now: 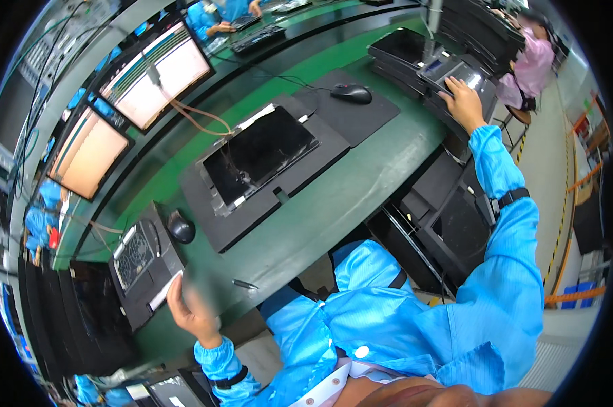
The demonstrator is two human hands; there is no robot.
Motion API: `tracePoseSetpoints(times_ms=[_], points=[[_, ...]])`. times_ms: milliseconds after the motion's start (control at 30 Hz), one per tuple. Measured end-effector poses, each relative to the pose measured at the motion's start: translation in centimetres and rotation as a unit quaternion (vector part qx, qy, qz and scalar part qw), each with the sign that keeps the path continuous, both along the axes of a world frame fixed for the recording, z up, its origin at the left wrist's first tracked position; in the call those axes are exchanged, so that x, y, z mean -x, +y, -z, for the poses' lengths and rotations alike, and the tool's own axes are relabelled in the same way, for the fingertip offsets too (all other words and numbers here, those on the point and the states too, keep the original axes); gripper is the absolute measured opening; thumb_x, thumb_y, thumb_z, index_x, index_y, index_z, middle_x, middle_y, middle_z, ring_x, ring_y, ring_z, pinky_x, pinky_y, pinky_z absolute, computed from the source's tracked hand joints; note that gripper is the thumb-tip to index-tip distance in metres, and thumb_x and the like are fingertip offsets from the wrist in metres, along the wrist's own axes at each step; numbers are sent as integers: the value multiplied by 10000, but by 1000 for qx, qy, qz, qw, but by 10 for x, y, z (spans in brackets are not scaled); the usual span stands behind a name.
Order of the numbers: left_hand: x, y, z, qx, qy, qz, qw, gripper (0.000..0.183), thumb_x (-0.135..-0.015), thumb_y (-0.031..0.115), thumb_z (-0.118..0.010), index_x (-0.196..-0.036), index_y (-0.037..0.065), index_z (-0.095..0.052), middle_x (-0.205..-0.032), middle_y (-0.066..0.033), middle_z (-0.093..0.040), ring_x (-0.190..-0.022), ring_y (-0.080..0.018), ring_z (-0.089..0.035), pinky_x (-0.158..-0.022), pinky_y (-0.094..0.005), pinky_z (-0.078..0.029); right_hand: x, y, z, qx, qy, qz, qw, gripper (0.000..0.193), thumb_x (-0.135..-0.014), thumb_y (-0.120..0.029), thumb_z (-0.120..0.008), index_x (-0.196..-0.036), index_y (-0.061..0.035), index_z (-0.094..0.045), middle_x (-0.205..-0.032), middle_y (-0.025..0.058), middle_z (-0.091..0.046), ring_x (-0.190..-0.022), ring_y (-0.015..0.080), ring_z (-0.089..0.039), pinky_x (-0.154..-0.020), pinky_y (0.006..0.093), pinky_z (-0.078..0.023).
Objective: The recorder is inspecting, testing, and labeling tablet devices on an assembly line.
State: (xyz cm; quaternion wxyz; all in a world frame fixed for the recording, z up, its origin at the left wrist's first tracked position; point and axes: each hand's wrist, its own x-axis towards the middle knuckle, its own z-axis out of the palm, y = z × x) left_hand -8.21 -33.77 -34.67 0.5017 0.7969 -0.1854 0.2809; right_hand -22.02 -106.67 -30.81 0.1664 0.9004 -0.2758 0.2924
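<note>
My right hand (pixel 464 105) reaches to the far right, fingers spread over a dark, shiny flat device (pixel 479 83) on a pile of black trays. Its fingertips rest on or just above the surface; I cannot tell which. My left hand (pixel 192 315) is at the left edge of the bench, fingers stretched out and partly blurred. It is beside a white strip (pixel 165 292) on a black tray with a grid-patterned part (pixel 135 258). Between the hands, a black-screened tablet (pixel 259 152) lies on a black foam tray (pixel 225 234), with a cable running to it.
A black mouse (pixel 351 93) lies on a dark mat, another mouse (pixel 181 226) near the left tray. A pen (pixel 245 284) is by the bench's front edge. Two monitors (pixel 157 74) stand behind. Black trays (pixel 449 203) sit low at right; a person in pink (pixel 529 64) sits beyond.
</note>
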Motion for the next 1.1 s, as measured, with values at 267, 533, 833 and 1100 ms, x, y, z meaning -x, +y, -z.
tracePoseSetpoints(times_ms=[267,533,833,1100], points=[[23,-100,-40,241,312,451,801,540,-1056,300,-530,-1489,-10,-438,-1354,-189,-596,-1261,-277,-568,-1064,-419,-462,28,101,-69,214,-142,-274,927,307,-896,45,-654,-1194,-11,-703,-1162,130,-729,-1017,288,-699,-919,378,-519],[60,-41,-49,471,326,262,777,507,-972,262,-612,-1407,20,-517,-1360,-207,-595,-1283,-357,-562,-1106,-546,-426,-118,427,-49,75,-98,-739,662,343,-874,-101,-686,-1217,-99,-669,-1202,75,-711,-1204,252,-648,-1057,435,-447],[100,102,2,686,207,187,672,469,-905,-10,-556,-1374,10,-544,-1358,-170,-613,-1260,-341,-582,-1117,-504,-428,-338,580,41,-104,142,-687,705,315,-958,-192,-608,-1254,-93,-654,-1386,147,-547,-1416,352,-387,-1158,611,-281],[66,112,13,746,192,159,617,372,-1001,112,-582,-1367,53,-551,-1376,-107,-608,-1292,-285,-563,-1130,-490,-428,-200,609,-31,-426,127,-744,498,196,-943,-134,-656,-1094,-9,-641,-1005,164,-694,-908,335,-695,-800,392,-543]])
